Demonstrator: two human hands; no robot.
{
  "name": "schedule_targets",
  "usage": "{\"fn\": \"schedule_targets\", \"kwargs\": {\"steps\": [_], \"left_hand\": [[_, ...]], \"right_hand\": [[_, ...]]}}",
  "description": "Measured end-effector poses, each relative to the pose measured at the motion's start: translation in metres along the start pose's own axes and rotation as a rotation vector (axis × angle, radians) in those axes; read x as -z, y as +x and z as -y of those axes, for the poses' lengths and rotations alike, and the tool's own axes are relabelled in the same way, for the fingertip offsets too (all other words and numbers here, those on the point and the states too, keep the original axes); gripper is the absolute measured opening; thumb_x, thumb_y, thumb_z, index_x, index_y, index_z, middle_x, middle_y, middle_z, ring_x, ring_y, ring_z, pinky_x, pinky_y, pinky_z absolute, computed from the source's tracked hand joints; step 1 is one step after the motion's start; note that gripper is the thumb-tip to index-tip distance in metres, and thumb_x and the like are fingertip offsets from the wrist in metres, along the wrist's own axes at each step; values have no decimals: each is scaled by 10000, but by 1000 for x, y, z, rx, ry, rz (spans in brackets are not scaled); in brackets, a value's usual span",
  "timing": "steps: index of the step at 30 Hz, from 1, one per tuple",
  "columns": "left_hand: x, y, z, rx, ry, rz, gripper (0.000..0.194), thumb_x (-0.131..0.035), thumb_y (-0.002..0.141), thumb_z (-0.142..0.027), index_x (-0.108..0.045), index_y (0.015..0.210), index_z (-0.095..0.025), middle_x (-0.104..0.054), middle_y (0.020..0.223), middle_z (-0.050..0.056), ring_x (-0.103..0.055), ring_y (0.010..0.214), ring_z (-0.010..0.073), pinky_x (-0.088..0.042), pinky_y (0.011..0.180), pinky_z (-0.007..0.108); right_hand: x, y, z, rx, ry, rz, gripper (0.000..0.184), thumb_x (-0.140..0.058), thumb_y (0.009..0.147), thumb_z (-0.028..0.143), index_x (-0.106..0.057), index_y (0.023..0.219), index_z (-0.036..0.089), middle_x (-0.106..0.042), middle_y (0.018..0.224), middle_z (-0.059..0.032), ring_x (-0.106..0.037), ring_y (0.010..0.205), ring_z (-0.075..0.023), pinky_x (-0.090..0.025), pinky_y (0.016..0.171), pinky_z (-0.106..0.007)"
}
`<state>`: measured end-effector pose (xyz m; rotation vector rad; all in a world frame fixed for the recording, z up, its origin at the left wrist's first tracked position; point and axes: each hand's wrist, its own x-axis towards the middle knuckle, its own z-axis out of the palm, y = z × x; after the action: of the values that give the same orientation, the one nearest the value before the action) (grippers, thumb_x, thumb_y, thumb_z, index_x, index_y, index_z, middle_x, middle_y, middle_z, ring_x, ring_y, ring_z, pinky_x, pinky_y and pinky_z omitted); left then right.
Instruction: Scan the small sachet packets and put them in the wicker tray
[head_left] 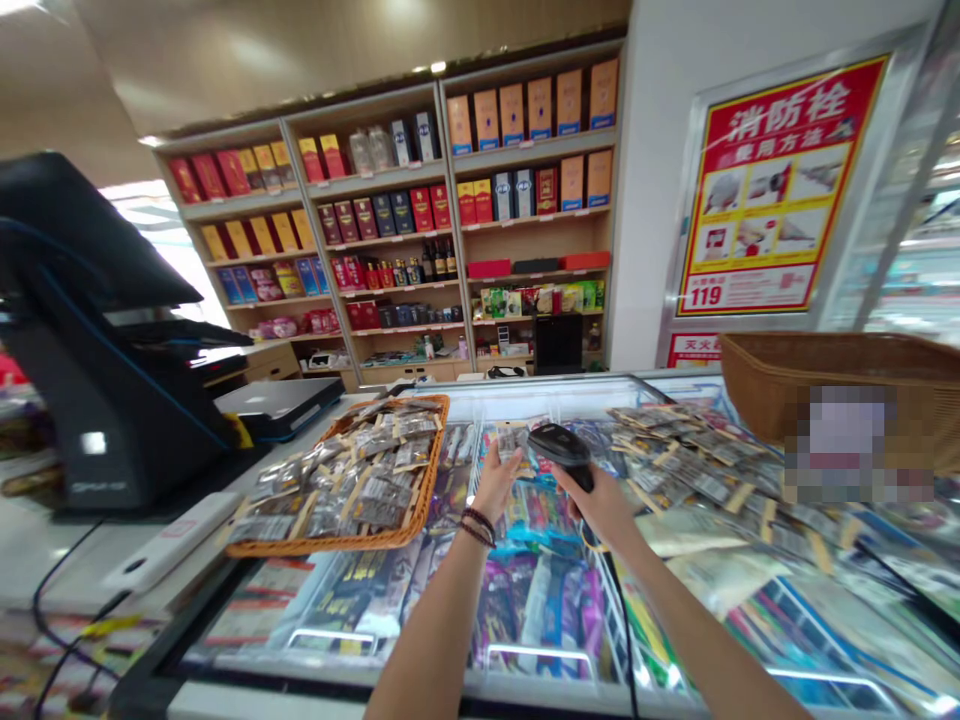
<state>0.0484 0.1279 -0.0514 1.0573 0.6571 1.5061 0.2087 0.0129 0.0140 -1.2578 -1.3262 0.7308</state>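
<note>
My left hand point(496, 480) pinches a small clear snack packet point(511, 437) over the glass-topped freezer. In my right hand point(600, 505) is a black barcode scanner point(559, 446), its head tilted toward the packet and its cord hanging down. To the left, an orange-rimmed wicker basket point(431, 470) holds many similar packets. On the right, a loose pile of the same kind of packets point(694, 460) lies spread on the glass. The print on the held packet is too small to read.
A black checkout terminal point(112, 350) and a flat grey device point(285, 400) stand at the left. A brown basket point(750, 375) sits at the back right. Wrapped goods fill the freezer point(540, 655) under the glass. Shelves of boxes point(390, 215) line the far wall.
</note>
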Motion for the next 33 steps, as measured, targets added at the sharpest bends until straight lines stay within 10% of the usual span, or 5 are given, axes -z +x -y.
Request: {"fn": "schedule_targets", "kwargs": {"steps": [17, 33], "left_hand": [[-1, 6, -5, -140, 154, -310, 382, -923, 612, -307, -773, 936, -168, -786, 1008, 93, -713, 1092, 289, -514, 1065, 435], [-3, 4, -10, -138, 102, -328, 417, -919, 629, -251, -744, 999, -168, -766, 1080, 111, -712, 1115, 269, -539, 1033, 411]], "right_hand": [[0, -6, 10, 16, 16, 129, 530, -668, 762, 756, -558, 605, 262, -551, 393, 0, -517, 359, -180, -430, 455, -317], [3, -7, 15, -1, 98, 124, 523, -678, 773, 739, -567, 646, 245, -527, 405, 21, -483, 351, -148, -419, 428, -290]]}}
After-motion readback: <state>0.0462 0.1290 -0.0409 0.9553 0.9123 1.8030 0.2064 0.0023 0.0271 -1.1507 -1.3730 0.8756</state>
